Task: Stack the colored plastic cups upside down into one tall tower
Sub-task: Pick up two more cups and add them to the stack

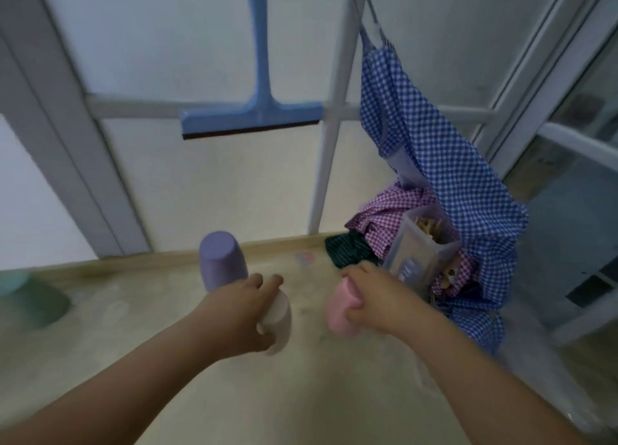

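A purple cup (222, 260) stands upside down on the beige floor, just beyond my left hand. My left hand (239, 311) is wrapped around a pale cream cup (279, 321), which tilts to the right. My right hand (378, 297) grips a pink cup (341, 311) from above, held near the floor a short way right of the cream cup. The frame is motion-blurred, so the cup rims are hard to make out.
A green tub (30, 301) sits at the far left. A blue squeegee (254, 117) hangs on the wall ahead. At the right, a clear container of pegs (418, 247) rests on purple and blue checked cloths (444, 163) beside a white pole (329, 127).
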Motion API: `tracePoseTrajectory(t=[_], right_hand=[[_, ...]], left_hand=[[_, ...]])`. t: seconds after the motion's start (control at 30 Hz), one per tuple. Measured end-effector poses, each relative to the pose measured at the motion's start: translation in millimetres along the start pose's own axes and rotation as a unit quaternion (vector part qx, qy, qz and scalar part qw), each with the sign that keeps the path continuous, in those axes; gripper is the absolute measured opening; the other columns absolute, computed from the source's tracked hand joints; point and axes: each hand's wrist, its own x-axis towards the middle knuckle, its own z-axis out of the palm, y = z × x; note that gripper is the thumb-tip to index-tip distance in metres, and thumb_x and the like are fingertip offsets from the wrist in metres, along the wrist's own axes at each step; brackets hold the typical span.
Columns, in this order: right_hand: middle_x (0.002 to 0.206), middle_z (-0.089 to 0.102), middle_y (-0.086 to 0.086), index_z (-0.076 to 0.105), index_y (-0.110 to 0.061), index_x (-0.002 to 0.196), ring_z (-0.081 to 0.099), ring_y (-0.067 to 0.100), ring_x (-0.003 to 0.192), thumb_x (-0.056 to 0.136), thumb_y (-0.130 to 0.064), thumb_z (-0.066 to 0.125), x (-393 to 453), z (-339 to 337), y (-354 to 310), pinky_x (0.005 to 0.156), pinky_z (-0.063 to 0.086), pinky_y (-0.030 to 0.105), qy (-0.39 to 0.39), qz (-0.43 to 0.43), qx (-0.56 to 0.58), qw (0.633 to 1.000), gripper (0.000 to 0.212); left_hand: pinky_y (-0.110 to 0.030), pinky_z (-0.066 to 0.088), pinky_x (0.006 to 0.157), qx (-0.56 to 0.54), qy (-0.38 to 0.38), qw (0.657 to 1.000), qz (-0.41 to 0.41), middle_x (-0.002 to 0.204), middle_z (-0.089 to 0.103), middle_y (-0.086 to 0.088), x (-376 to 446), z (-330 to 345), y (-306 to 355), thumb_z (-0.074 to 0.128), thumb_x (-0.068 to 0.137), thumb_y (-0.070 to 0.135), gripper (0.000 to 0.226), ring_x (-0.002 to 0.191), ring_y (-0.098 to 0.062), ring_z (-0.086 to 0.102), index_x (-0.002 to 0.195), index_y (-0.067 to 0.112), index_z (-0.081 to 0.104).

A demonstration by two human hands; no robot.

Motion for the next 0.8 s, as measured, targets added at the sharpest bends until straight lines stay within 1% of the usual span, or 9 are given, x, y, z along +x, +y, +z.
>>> tracePoseTrajectory(t=[0.07,0.13,0.2,0.3,0.4,0.53,0.67,0.8], right_hand=[[0.126,0.047,0.004,0.042,-0.019,0.13,0.049,0.026,0.114,0.074,-0.026,0.064,7,-35,-30,0.09,0.045,0.036,0.045,-0.055,0.001,0.997,0.06],[0.127,0.047,0.001,0.04,-0.022,0.131,0.05,0.023,0.113,0.074,-0.027,0.067,10,-64,-60,0.092,0.045,0.036,0.078,-0.108,0.01,0.991,0.064],[0.131,0.045,-0.002,0.036,-0.026,0.133,0.049,0.019,0.112,0.075,-0.029,0.07,11,-86,-89,0.092,0.044,0.033,0.1,-0.148,0.02,0.984,0.067],[0.129,0.046,-0.004,0.035,-0.028,0.13,0.048,0.015,0.105,0.075,-0.031,0.071,17,-102,-125,0.084,0.042,0.028,0.122,-0.195,0.027,0.973,0.066],[0.126,0.048,-0.001,0.038,-0.025,0.128,0.05,0.019,0.106,0.073,-0.029,0.07,32,-100,-154,0.084,0.044,0.03,0.111,-0.232,0.011,0.966,0.064],[0.121,0.052,0.005,0.042,-0.019,0.127,0.054,0.024,0.104,0.072,-0.024,0.071,60,-81,-176,0.087,0.048,0.037,0.06,-0.235,-0.022,0.97,0.063],[0.118,0.053,0.009,0.045,-0.015,0.123,0.055,0.029,0.103,0.071,-0.021,0.069,77,-55,-179,0.087,0.049,0.039,0.023,-0.22,-0.054,0.974,0.058],[0.125,0.048,0.007,0.039,-0.018,0.131,0.048,0.03,0.111,0.073,-0.023,0.067,83,-41,-176,0.09,0.045,0.037,0.024,-0.212,-0.033,0.976,0.065]], left_hand=[[-0.03,0.046,0.067,0.007,0.028,0.999,-0.017,0.114,0.053,0.001,-12,-24,-11,0.064,0.072,0.046,0.065,0.093,-0.023,0.058,0.124,0.023,0.031],[-0.03,0.047,0.065,0.008,0.05,0.998,-0.034,0.108,0.052,0.002,-28,-44,-22,0.064,0.072,0.047,0.058,0.087,-0.022,0.057,0.117,0.025,0.034],[-0.034,0.052,0.071,0.006,0.061,0.996,-0.061,0.107,0.052,0.003,-46,-59,-36,0.064,0.072,0.048,0.059,0.086,-0.02,0.057,0.117,0.028,0.033],[-0.035,0.054,0.076,0.019,0.076,0.992,-0.098,0.109,0.053,0.003,-69,-74,-56,0.066,0.071,0.05,0.064,0.089,-0.019,0.058,0.122,0.029,0.032],[-0.036,0.053,0.08,0.005,0.084,0.987,-0.14,0.114,0.052,0.002,-87,-81,-76,0.068,0.071,0.046,0.07,0.095,-0.021,0.058,0.127,0.029,0.031],[-0.034,0.052,0.08,-0.021,0.1,0.979,-0.179,0.113,0.053,0.001,-103,-83,-96,0.071,0.069,0.043,0.071,0.098,-0.02,0.056,0.129,0.03,0.033],[-0.032,0.049,0.083,-0.051,0.107,0.975,-0.19,0.118,0.054,0.001,-108,-83,-104,0.072,0.07,0.04,0.074,0.1,-0.019,0.055,0.132,0.032,0.032],[-0.033,0.047,0.087,-0.091,0.123,0.97,-0.19,0.125,0.053,-0.001,-104,-93,-105,0.074,0.071,0.037,0.079,0.105,-0.021,0.055,0.135,0.03,0.028]])
